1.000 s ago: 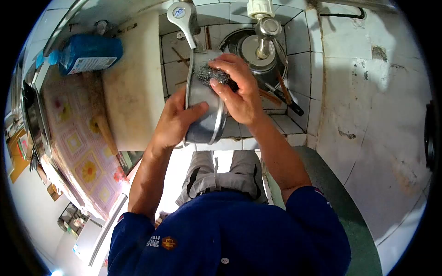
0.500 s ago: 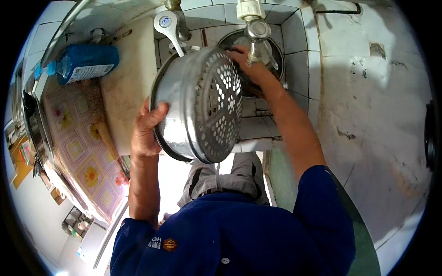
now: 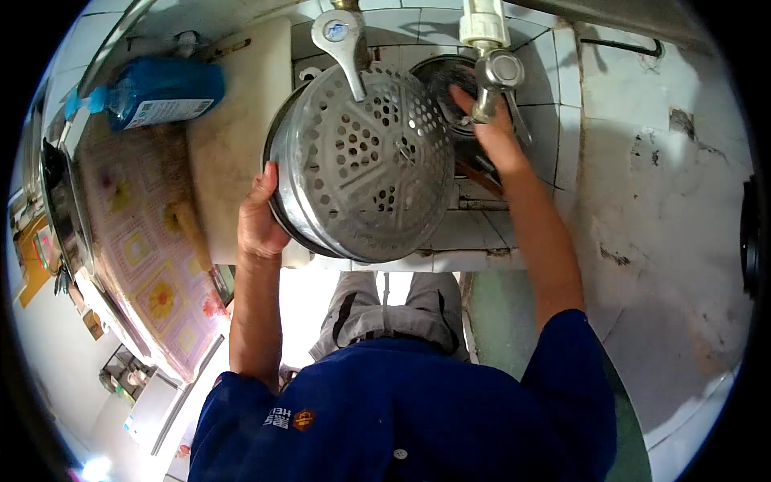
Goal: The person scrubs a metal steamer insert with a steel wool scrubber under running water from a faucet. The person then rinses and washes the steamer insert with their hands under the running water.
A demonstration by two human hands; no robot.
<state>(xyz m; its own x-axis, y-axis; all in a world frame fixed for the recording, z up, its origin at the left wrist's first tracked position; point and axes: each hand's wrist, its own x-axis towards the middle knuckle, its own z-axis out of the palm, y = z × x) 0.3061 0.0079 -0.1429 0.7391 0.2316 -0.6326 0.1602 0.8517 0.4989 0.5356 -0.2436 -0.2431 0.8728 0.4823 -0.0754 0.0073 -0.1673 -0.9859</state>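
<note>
My left hand [image 3: 261, 221] is closed on the rim of a metal steamer pot [image 3: 373, 173], thumb on the outer wall. The pot is tilted on its side over the sink, its perforated base facing up and toward me. To its right, my right hand [image 3: 494, 128] reaches into a dark round pan [image 3: 470, 161] in the sink. A finger is stretched out beside a dark, fuzzy-looking clump [image 3: 446, 84], perhaps a scouring pad. The tap hides part of that hand, and whether it touches the clump is unclear.
A metal tap [image 3: 498, 72] hangs over the pan, and a lever tap [image 3: 341, 40] overlaps the pot's far edge. On the left are a blue liquid bottle [image 3: 169, 92], a pale board [image 3: 237, 145] and a flowered cloth [image 3: 152, 265]. The tiled sink edge [image 3: 466, 259] runs in front of me.
The pot's perforated base has turned to face me more fully. My right hand has moved off the base, rightward into the pan. The whole view has shifted a little.
</note>
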